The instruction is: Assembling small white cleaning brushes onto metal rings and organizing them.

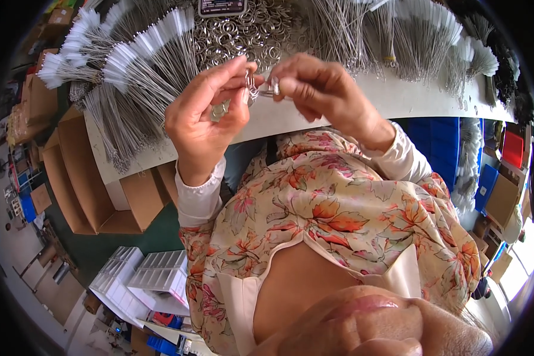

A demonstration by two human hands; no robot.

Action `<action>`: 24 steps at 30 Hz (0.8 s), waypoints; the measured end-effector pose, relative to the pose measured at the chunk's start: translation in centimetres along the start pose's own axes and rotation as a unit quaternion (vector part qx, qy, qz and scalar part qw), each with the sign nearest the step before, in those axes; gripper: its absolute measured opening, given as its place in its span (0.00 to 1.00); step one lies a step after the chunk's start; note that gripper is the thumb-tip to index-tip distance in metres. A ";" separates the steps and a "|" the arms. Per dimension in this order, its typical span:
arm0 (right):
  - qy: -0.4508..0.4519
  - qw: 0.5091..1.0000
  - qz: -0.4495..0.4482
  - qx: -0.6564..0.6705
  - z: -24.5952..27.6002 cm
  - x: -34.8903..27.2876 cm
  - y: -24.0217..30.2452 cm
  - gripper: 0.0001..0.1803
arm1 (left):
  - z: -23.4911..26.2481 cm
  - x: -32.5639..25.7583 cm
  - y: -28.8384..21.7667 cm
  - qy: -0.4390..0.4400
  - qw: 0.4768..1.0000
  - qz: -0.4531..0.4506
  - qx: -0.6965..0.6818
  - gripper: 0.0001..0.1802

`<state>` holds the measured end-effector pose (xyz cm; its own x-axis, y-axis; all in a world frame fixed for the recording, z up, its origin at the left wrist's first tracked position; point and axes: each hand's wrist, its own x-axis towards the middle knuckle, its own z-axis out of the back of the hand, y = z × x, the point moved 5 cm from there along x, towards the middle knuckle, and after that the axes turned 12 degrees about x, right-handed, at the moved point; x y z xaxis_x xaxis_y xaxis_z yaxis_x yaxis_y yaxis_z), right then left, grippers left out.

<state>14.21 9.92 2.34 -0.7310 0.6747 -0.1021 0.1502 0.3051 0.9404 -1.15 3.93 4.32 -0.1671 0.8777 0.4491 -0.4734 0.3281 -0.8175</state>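
My left hand (pixel 204 115) is raised over the near edge of the table, its thumb and fingers pinching a few shiny metal rings (pixel 251 89). Close beside it, my right hand (pixel 326 89) is closed too, thumb against forefinger, on a small shiny metal piece (pixel 275 87). This piece reaches toward the rings; whether it is linked to them I cannot tell. Behind both hands lies a wide heap of loose metal rings (pixel 243 35).
Bundles of thin wire brushes with white bristles (pixel 154 59) lie left of the rings, and more wire brushes (pixel 421 41) lie to the right. The white table (pixel 421 92) has a dark case (pixel 222 7) at the back. An open cardboard box (pixel 80 172) stands below its left end.
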 end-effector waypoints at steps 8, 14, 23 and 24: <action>-0.033 0.996 0.072 0.032 -0.9 0.8 2.5 0.11 | -0.1 1.1 -2.2 -0.061 0.990 -0.112 0.067 0.20; -0.040 0.995 0.094 0.010 -0.8 1.3 2.3 0.11 | 0.0 1.2 -2.2 -0.055 0.990 -0.102 0.081 0.19; 0.007 0.996 0.085 0.008 -0.7 1.3 3.0 0.10 | 1.0 3.5 -3.3 0.045 0.998 -0.032 0.042 0.16; 0.007 0.997 0.082 0.011 -0.5 1.3 3.0 0.10 | 0.8 3.7 -3.2 0.074 0.997 0.014 0.008 0.15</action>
<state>13.37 11.32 5.21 -0.7045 0.7075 0.0567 0.2827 0.2063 0.9368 -0.97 5.87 8.93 -0.0511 0.9289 0.3667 -0.4835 0.2983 -0.8230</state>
